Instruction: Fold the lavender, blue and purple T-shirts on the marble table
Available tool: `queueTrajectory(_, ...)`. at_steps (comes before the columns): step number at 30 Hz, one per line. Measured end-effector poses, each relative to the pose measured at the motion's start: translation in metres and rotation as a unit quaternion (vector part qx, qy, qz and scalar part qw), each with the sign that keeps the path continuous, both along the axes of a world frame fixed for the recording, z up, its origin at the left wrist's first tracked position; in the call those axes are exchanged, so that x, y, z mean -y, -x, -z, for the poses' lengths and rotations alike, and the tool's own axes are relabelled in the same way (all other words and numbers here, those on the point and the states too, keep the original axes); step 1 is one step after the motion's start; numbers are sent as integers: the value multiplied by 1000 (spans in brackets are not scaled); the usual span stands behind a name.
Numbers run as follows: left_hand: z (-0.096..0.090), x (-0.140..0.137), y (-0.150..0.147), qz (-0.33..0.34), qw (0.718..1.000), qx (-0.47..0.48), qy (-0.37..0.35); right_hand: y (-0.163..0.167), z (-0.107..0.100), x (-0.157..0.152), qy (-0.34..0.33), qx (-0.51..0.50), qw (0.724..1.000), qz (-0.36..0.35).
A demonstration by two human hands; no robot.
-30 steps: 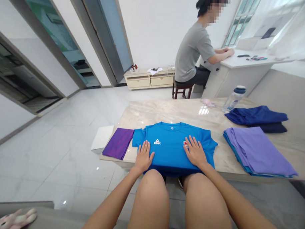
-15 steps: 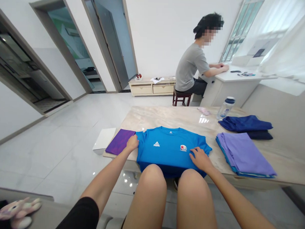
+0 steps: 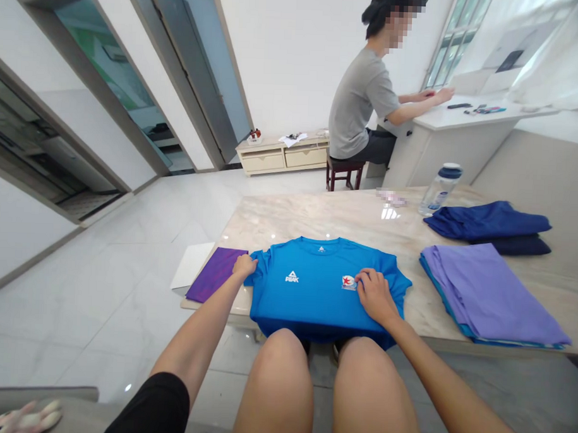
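Note:
A bright blue T-shirt (image 3: 314, 299) lies spread on the marble-topped table, its neckline away from me and its lower part hanging over the front edge by my knees. It bears a white logo and a red-and-white emblem (image 3: 348, 282). My left hand (image 3: 244, 265) is closed on the sleeve at the left. On the right of the chest, my right hand (image 3: 374, 293) rests with fingers spread, the fingertips at the emblem. Beside my left hand is a folded purple cloth (image 3: 215, 274) at the table's left end.
To the right lie a stack of folded clothes (image 3: 490, 293) topped with lilac, and dark blue garments (image 3: 492, 222). A water bottle (image 3: 440, 190) stands behind them on the table (image 3: 270, 213). A person (image 3: 363, 105) in grey sits at a white desk (image 3: 434, 139).
My view has tilted slightly downward. My right hand has slid a little inward to the emblem, while my left hand keeps hold of the sleeve. The seated person's hands have shifted over the desk.

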State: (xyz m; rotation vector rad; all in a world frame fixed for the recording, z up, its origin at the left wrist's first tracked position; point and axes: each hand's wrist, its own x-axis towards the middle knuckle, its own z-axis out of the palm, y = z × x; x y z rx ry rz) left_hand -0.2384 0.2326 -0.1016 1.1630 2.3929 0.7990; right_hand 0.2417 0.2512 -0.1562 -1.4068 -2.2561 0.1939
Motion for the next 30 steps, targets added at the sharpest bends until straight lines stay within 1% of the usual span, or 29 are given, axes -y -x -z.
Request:
queueTrajectory(5, -3, 14, -2, -61, 996, 69, -1, 3, -5, 2, 0, 32, 999, 4)
queueTrajectory(10, -10, 40, -1, -91, 986, 140, -5, 8, -13, 3, 13, 45, 999, 17)
queueTrajectory(13, -16, 49, 1, -106, 981, 162, -9, 10, -15, 3, 13, 47, 998, 26)
queueTrajectory(16, -22, 50, -1, -122, 980, 153, -20, 10, -14, 3, 9, 37, 999, 22)
queueTrajectory(19, -27, 44, -10, -136, 984, 109, -45, 10, -13, 3, 8, 23, 999, 22)
queueTrajectory(21, -30, 37, -21, -132, 986, 74, -69, 10, -12, 3, 7, 21, 999, 23)
queueTrajectory(23, -31, 28, -39, -106, 988, 52, -96, 10, -10, 3, 4, 23, 999, 23)
queueTrajectory(26, -29, 13, -77, -25, 991, 56, -120, 10, -10, 3, 5, 28, 999, 25)
queueTrajectory(28, -22, 6, -106, 52, 988, 94, -113, 9, -10, 3, 8, 31, 999, 28)
queueTrajectory(30, -14, 4, -130, 144, 977, 128, -97, 9, -12, 3, 12, 31, 999, 30)
